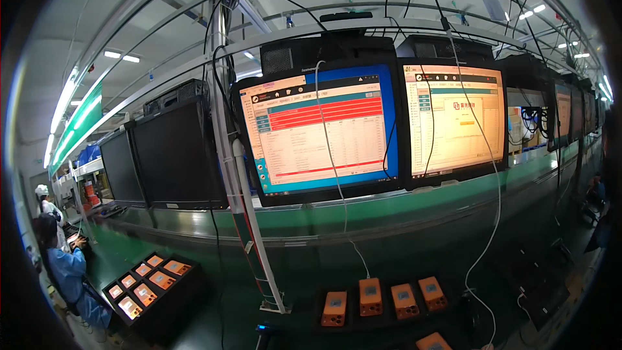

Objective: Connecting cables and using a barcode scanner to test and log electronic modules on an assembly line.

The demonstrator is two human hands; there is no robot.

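Neither of my hands shows in the head view. Nearest to me, at the lower edge, several orange handheld devices with small grey screens sit in a dark tray [354, 319]. A white cable [346, 220] hangs down from the monitors and meets the top of one orange device [370, 298]. Beside it on the left stands another orange device [334, 309], and two more are to its right. The lower edge cuts off a further orange device [433, 342]. A second white cable [483, 259] loops down to the right of the tray.
Two lit monitors [317, 133] [453, 116] hang above the green bench [298, 256]; dark monitors [178, 155] stand left. A metal post [256, 240] rises from the bench. At left, a black tray [170, 288] holds several orange devices, near a person in blue [68, 272].
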